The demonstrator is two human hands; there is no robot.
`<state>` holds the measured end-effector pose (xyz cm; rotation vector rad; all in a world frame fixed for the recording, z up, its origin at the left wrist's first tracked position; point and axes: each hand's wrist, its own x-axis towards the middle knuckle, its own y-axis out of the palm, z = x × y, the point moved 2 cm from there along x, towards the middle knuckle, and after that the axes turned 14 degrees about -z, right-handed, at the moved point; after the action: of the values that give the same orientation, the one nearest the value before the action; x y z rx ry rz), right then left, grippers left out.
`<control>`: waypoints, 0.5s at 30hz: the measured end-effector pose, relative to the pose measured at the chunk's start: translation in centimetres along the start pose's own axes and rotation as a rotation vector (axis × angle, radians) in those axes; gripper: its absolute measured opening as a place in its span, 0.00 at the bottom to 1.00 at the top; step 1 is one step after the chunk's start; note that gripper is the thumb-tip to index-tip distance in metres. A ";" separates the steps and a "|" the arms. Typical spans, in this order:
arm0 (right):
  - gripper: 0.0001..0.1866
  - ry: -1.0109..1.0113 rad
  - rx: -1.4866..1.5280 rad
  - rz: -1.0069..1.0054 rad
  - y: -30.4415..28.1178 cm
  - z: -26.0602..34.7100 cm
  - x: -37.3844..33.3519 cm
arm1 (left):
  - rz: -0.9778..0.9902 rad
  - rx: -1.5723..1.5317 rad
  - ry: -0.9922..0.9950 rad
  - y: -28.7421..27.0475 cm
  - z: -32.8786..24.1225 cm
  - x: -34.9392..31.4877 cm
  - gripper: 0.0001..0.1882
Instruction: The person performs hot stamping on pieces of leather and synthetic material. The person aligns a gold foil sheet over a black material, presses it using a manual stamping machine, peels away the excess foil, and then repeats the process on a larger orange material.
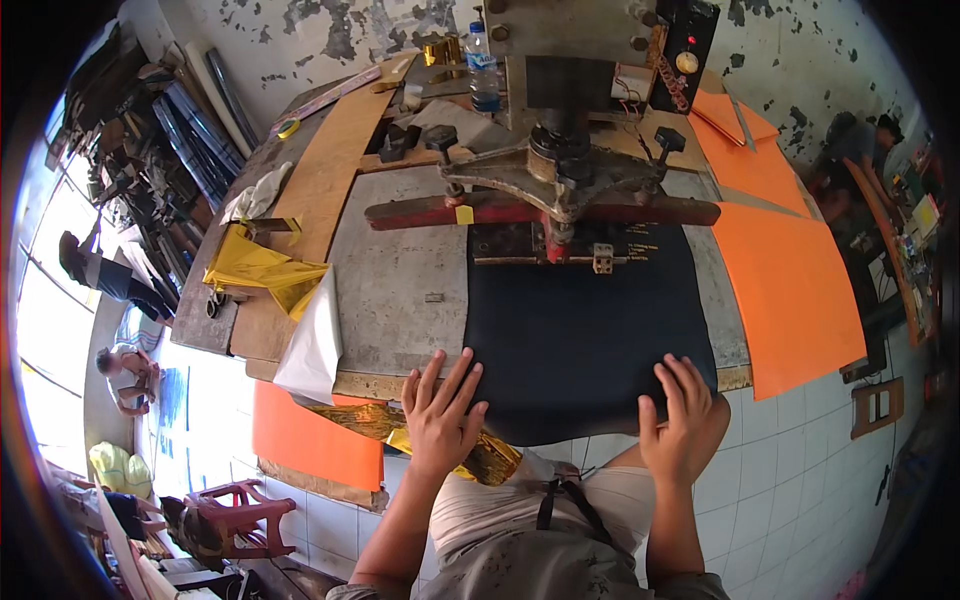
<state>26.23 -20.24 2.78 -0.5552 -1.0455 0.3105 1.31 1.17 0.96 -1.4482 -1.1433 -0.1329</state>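
Note:
A black, smooth, leather-like sheet [580, 340] lies over the front of the grey metal plate [400, 290] and hangs past the table's front edge. Its far end goes under a press [515, 175] with a red bar; small gold lettering shows there at the right. At the sheet's left edge rests my left hand [440, 415], fingers spread, some over the plate's edge. My right hand [682, 420] lies on the near right corner, its fingers stretched out over the black surface and the thumb apart. Neither hand grips anything visible.
Crumpled gold foil [265, 265] and a silvery sheet [315, 345] lie at the left. Orange sheets [790, 300] cover the right side. A water bottle [482, 75] stands behind. On the floor at left is a red stool [245, 515]; other people are farther off.

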 end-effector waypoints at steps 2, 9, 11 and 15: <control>0.21 0.028 -0.192 0.047 0.5 -0.4 0.3 | 0.003 -0.003 0.008 0.4 0.4 0.2 0.25; 0.21 0.020 -0.167 0.030 -0.3 -0.8 -0.1 | -0.007 -0.024 -0.012 -0.4 -0.7 0.0 0.23; 0.19 -0.018 -0.173 -0.005 -0.1 -0.1 0.1 | 0.012 -0.050 -0.034 -0.8 -0.6 -0.2 0.24; 0.14 -0.114 0.324 -0.153 1.7 1.6 -6.3 | -0.162 -0.073 -0.061 -2.7 0.8 -2.3 0.22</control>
<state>21.85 -21.52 -2.17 -0.1670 -1.1136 0.3702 -2.13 -0.03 1.11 -1.4311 -1.3180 -0.2473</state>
